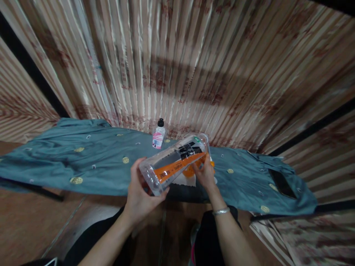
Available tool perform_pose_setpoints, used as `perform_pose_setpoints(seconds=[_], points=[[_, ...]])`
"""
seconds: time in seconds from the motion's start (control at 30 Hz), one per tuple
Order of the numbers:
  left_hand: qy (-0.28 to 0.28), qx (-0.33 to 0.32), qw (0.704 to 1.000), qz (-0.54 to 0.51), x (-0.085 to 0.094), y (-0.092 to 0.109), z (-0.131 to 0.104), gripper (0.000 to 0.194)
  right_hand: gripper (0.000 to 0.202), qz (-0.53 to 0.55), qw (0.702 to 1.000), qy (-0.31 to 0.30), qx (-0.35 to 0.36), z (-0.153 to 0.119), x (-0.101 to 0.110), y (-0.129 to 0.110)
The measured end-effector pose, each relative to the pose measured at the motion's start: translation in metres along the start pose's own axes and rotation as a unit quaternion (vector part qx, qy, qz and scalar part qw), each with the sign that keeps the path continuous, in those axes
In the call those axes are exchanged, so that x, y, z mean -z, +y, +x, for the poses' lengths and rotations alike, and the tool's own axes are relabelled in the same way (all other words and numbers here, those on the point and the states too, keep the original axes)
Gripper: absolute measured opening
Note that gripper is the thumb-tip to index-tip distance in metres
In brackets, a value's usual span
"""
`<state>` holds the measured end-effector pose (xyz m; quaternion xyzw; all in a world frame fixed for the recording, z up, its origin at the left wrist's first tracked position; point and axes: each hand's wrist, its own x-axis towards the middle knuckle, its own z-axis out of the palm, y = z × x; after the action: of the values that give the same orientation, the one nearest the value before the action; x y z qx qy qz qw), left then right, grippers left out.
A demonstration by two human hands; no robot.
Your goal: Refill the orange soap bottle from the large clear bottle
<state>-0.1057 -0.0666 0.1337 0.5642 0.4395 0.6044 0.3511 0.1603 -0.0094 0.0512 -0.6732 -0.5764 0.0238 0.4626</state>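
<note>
A large clear plastic bottle (169,159), with an orange and black label, is tilted above the cloth-covered table, its wide base toward the lower left. My left hand (138,192) is closed around that base end, thumb underneath. Near the other end, the fingers of my right hand (205,173) are closed against the orange edge of the label (174,168). Whether that edge is lifted from the bottle I cannot tell. Below the bottle lies a white paper piece (184,180), partly covered. Something orange (189,171) shows behind my right fingers, mostly hidden.
Upright at the back of the table (105,166) stands a small squeeze bottle (159,136) with a black cap and pink label. A dark phone (282,183) lies near the right end. Striped curtain (177,74) hangs close behind, and dark poles (33,66) slant at both sides.
</note>
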Motion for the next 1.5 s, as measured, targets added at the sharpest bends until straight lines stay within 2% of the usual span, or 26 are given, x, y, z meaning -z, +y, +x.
perform_pose_setpoints(seconds=[0.27, 0.53, 0.83, 1.1, 1.5], points=[[-0.001, 0.0, 1.0, 0.014, 0.001, -0.0075, -0.0018, 0.088, 0.09, 0.013, 1.0, -0.015, -0.007, 0.0015, 0.0039, -0.0074], [-0.016, 0.002, 0.999, 0.029, 0.0035, 0.0, -0.0008, 0.087, 0.081, 0.011, 0.999, -0.029, -0.006, 0.003, 0.0046, -0.0062], [-0.024, -0.001, 1.0, 0.004, 0.0027, 0.0007, 0.0022, 0.085, 0.085, -0.002, 0.999, -0.032, -0.012, 0.004, 0.0046, -0.0041], [-0.024, -0.016, 1.0, 0.002, 0.0034, 0.0002, 0.0039, 0.085, 0.086, 0.013, 1.0, -0.023, 0.015, 0.0035, 0.0052, -0.005], [-0.026, -0.029, 0.999, 0.019, 0.0044, -0.005, 0.0047, 0.085, 0.088, 0.013, 1.0, -0.024, -0.005, 0.0037, 0.0053, -0.0037]])
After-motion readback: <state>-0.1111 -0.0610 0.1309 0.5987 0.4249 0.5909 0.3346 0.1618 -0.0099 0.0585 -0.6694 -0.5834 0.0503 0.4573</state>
